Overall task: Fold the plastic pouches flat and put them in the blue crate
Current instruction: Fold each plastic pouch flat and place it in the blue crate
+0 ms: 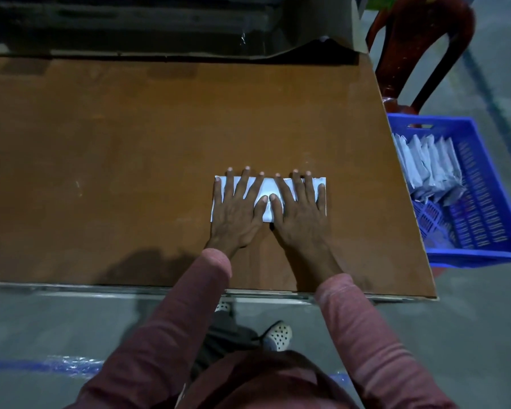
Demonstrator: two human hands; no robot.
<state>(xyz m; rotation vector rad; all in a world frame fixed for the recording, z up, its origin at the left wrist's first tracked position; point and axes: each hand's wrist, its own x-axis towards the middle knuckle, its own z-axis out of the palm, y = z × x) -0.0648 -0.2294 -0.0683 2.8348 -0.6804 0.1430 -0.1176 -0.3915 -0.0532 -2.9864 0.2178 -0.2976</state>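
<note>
Both palms flat: your left hand [236, 214] and right hand [300, 215] press white pouch [267, 191] against brown table [130, 143], fingers spread straight, gripping nothing, likely to set crease. Blue crate [484, 184] sits right of table, folded pouches [428, 169] stacked upright inside.

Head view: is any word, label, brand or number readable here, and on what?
None can be read.
Pouch under the left hand and right hand: plain white, no print shows.
Folded pouches in the blue crate: no legible print.
Green-and-blue item at the top edge: too blurred to read.
</note>
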